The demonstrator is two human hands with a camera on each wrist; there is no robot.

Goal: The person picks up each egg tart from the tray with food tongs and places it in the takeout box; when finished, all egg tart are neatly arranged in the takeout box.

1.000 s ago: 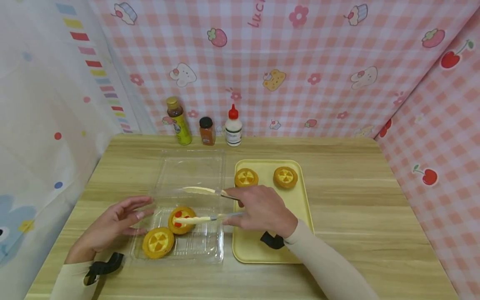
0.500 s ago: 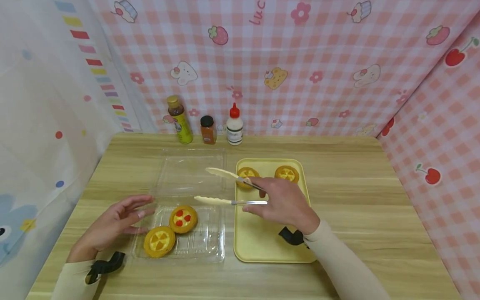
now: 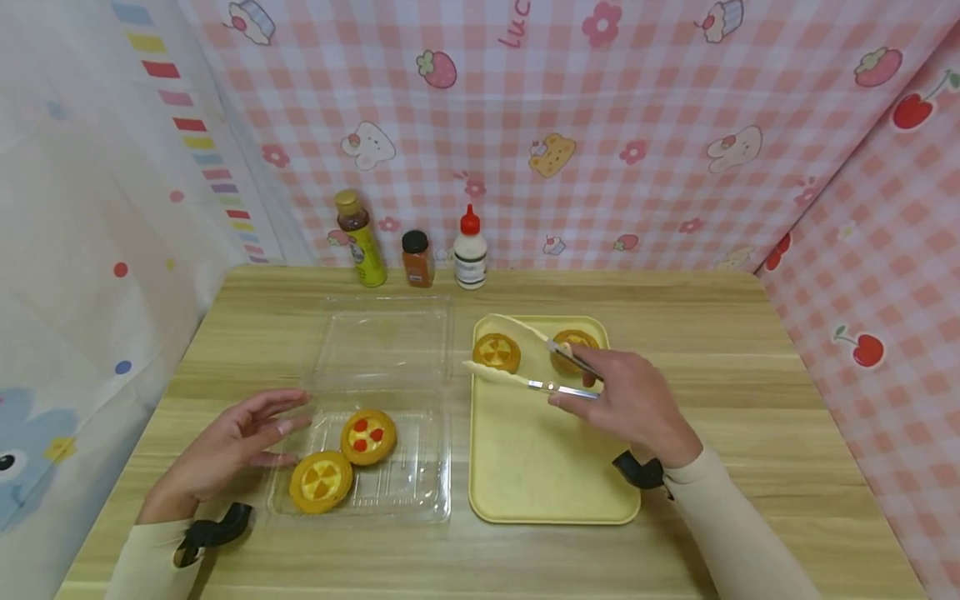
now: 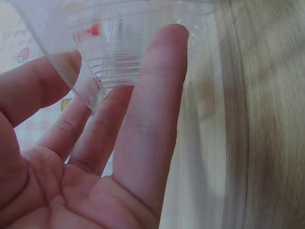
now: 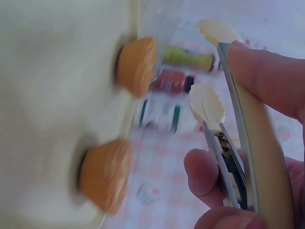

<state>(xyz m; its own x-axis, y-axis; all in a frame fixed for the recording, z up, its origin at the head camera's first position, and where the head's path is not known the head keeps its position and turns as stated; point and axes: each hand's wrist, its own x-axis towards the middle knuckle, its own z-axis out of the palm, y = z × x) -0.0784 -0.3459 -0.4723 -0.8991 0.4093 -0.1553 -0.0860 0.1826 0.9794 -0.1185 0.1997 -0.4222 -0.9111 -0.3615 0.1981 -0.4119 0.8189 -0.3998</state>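
Observation:
My right hand (image 3: 633,400) holds a pair of tongs (image 3: 551,386) with cream scalloped tips and metal arms. The tongs' tips are spread above the back-left egg tart (image 3: 497,355) on the yellow tray (image 3: 555,475). Behind the right fingers, a second tart (image 3: 573,340) is partly covered. My left hand (image 3: 232,446) is by the left wall of a clear plastic box (image 3: 401,467), its fairly straight fingers touching that wall in the left wrist view. Inside the box a tart with red pieces (image 3: 369,437) lies against one with orange wedges (image 3: 321,482).
The clear lid (image 3: 382,346) lies folded back behind the box. Along the table's back edge stand a yellow-green bottle (image 3: 366,250), a black-capped spice jar (image 3: 417,260) and a red-tipped white bottle (image 3: 471,254). Checked cloth (image 3: 600,108) hangs behind them.
My right hand has moved right and away from the box with the tongs, leaving the red-topped tart behind. The tongs are now above the tray. The left hand has stayed put.

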